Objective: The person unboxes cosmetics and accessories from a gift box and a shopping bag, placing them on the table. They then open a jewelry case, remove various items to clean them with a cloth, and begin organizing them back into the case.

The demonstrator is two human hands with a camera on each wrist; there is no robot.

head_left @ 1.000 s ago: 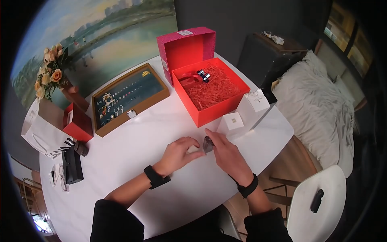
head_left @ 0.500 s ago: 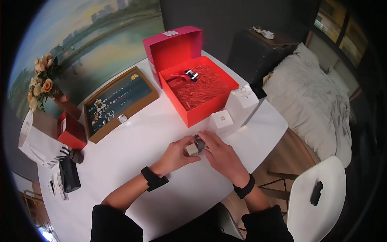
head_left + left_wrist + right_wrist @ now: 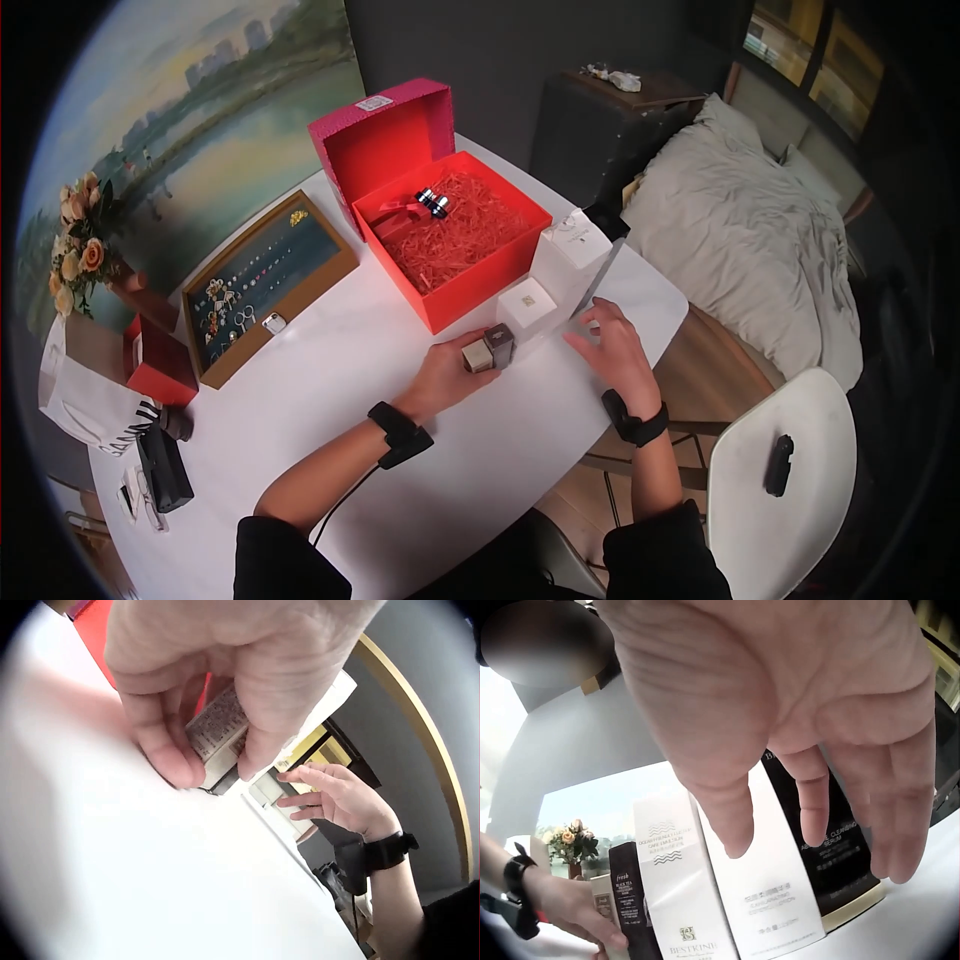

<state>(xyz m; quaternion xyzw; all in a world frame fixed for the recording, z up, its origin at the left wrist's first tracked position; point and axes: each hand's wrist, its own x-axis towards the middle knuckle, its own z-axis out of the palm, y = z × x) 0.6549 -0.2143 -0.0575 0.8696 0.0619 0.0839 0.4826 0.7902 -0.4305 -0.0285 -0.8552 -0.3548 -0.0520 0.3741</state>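
Note:
My left hand (image 3: pixel 440 380) grips a small beige box (image 3: pixel 478 356) between thumb and fingers. A dark box (image 3: pixel 500 343), lettered "fresh" in the right wrist view, stands right against it. Both sit close to the left of a short white carton (image 3: pixel 527 306). Behind that rises a taller white carton (image 3: pixel 572 257), with a black carton (image 3: pixel 836 855) on a gold base beside it. My right hand (image 3: pixel 617 345) holds nothing; its fingers are spread and loosely bent near the right side of the cartons. In the right wrist view they overlap the white and black cartons.
An open red gift box (image 3: pixel 480 290) with shredded paper stands behind the cartons. Further left lie a jewellery tray (image 3: pixel 285 260), a red box (image 3: pixel 165 365), a white paper bag (image 3: pixel 75 400) and a black case (image 3: pixel 165 470). The table's right edge runs close by my right hand.
The dark box came from my right hand to beside the beige one. My right hand then let go and moved right, toward the tall cartons. The head view has shifted.

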